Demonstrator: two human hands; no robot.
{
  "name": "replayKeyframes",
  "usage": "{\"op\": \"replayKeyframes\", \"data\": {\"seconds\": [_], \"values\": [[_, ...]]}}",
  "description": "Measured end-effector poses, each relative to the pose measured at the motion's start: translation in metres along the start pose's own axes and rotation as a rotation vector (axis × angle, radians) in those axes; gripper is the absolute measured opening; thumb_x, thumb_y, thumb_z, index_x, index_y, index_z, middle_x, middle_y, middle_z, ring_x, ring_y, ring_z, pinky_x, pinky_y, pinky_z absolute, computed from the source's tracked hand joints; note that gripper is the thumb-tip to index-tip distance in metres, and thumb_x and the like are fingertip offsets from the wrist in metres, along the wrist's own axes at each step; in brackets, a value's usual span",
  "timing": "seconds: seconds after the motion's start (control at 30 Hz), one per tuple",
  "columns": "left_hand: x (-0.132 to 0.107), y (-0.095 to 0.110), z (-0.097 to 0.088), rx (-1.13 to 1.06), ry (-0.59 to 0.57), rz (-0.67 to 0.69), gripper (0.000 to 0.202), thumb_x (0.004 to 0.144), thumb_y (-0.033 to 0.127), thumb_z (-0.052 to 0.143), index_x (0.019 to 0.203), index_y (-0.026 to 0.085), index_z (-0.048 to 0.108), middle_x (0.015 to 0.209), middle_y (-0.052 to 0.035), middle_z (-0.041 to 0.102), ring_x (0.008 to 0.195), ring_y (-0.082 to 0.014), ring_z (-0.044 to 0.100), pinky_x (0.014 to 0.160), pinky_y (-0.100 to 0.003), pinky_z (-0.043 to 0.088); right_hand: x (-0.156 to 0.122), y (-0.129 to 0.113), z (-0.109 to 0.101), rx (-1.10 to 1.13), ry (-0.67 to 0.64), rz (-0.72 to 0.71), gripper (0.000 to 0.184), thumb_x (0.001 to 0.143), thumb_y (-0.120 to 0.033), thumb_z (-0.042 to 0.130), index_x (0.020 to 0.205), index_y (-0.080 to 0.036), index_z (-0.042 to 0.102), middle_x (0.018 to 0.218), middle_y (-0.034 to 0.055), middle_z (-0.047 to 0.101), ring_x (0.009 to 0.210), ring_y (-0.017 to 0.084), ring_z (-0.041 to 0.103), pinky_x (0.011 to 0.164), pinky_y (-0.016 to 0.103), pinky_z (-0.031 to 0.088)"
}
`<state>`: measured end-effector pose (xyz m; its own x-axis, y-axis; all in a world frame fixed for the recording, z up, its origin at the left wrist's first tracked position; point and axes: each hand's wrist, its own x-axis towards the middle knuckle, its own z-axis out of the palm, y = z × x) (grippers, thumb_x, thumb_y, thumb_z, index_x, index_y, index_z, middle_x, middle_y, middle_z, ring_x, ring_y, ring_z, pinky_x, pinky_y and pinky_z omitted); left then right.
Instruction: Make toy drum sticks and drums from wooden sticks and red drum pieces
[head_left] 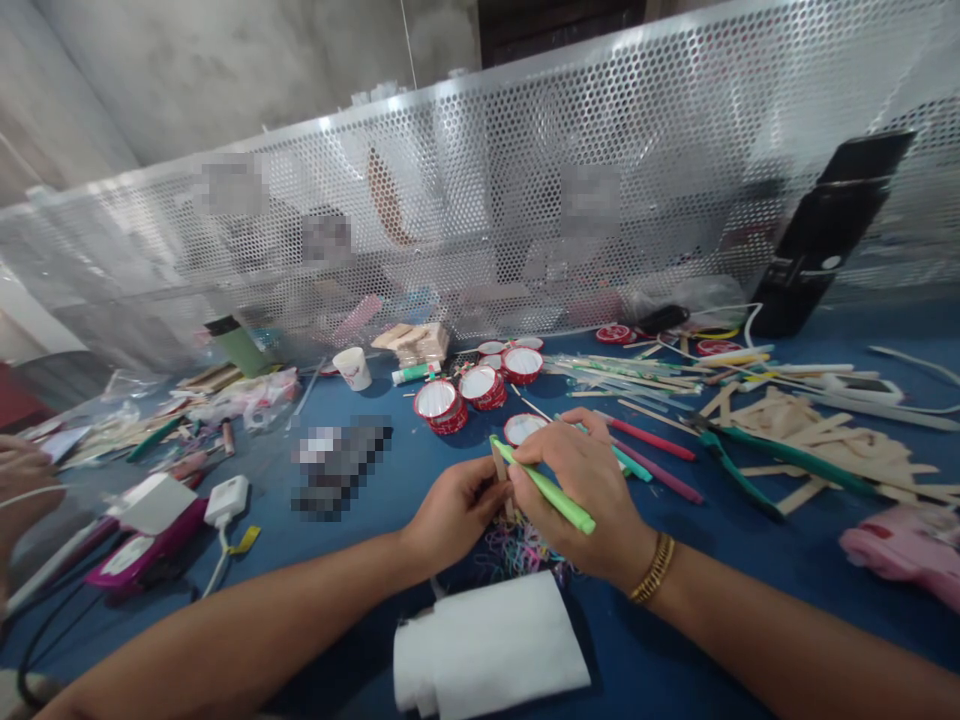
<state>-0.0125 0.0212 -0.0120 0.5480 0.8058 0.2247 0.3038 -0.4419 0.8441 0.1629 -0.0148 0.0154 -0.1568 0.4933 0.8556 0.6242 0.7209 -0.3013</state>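
My left hand (454, 510) pinches a short wooden craft stick (499, 463) upright between thumb and fingers. In my right hand (592, 485) is a lime-green marker (559, 496), gripped like a pen, its tip at the upper part of the stick. Whether the tip touches the wood I cannot tell. Below both hands lies a heap of small colourful rubber bands (517, 548). A folded white cloth or tissue roll (510, 650) sits closer to me. Just beyond my right hand are a red marker (656, 438) and a purple marker (671, 475).
Red-and-white round tins (480, 388) stand ahead, near a paper cup (352, 370). To the right lie green-handled pliers (739, 465) and piled craft sticks (825, 440). A perforated metal screen (450, 200) closes off the back. Another person's hand (26, 480) is at far left.
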Motion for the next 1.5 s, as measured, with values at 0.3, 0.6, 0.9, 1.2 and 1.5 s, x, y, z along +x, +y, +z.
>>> {"op": "replayKeyframes", "data": {"seconds": [0.3, 0.6, 0.9, 1.2, 1.5], "values": [[-0.0004, 0.0006, -0.0009, 0.024, 0.008, -0.005, 0.028, 0.093, 0.039, 0.052, 0.083, 0.014, 0.061, 0.072, -0.0013, 0.058, 0.066, -0.0134, 0.050, 0.061, -0.024, 0.041, 0.0009, 0.0014, -0.0008, -0.021, 0.032, 0.026, 0.005, 0.087, -0.019, 0.054, 0.083, -0.021, 0.055, 0.074, -0.0009, 0.063, 0.071, 0.016, 0.059, 0.093, 0.045, 0.036], [0.0000, 0.0010, 0.0004, 0.013, 0.012, 0.004, 0.026, 0.094, 0.037, 0.051, 0.086, 0.015, 0.064, 0.076, -0.0023, 0.062, 0.070, -0.0150, 0.053, 0.064, -0.024, 0.043, 0.0008, 0.0009, -0.0001, -0.025, 0.001, 0.019, 0.004, 0.089, -0.020, 0.054, 0.085, -0.022, 0.055, 0.076, -0.0003, 0.065, 0.075, 0.017, 0.061, 0.094, 0.045, 0.035], [-0.0002, 0.0041, -0.0002, 0.003, -0.007, 0.018, 0.025, 0.095, 0.034, 0.049, 0.087, 0.015, 0.063, 0.081, -0.0022, 0.062, 0.075, -0.0150, 0.052, 0.068, -0.024, 0.044, 0.0002, -0.0018, -0.0006, 0.001, -0.017, -0.016, 0.004, 0.088, -0.019, 0.055, 0.085, -0.022, 0.056, 0.076, -0.0003, 0.067, 0.075, 0.017, 0.062, 0.094, 0.046, 0.035], [0.0001, 0.0051, -0.0019, 0.077, 0.002, 0.018, 0.027, 0.094, 0.036, 0.050, 0.088, 0.014, 0.065, 0.077, -0.0016, 0.061, 0.070, -0.0144, 0.050, 0.066, -0.024, 0.043, 0.0013, -0.0016, -0.0013, -0.008, 0.021, 0.001, 0.003, 0.086, -0.019, 0.056, 0.084, -0.022, 0.055, 0.076, -0.0003, 0.066, 0.075, 0.016, 0.061, 0.094, 0.044, 0.035], [-0.0003, 0.0047, -0.0008, 0.024, -0.010, 0.002, 0.025, 0.094, 0.035, 0.050, 0.084, 0.015, 0.061, 0.076, -0.0010, 0.059, 0.070, -0.0138, 0.050, 0.065, -0.023, 0.042, 0.0012, 0.0001, 0.0005, -0.025, 0.007, 0.000, 0.003, 0.088, -0.020, 0.055, 0.085, -0.021, 0.057, 0.075, 0.0002, 0.065, 0.075, 0.017, 0.061, 0.093, 0.044, 0.035]]}}
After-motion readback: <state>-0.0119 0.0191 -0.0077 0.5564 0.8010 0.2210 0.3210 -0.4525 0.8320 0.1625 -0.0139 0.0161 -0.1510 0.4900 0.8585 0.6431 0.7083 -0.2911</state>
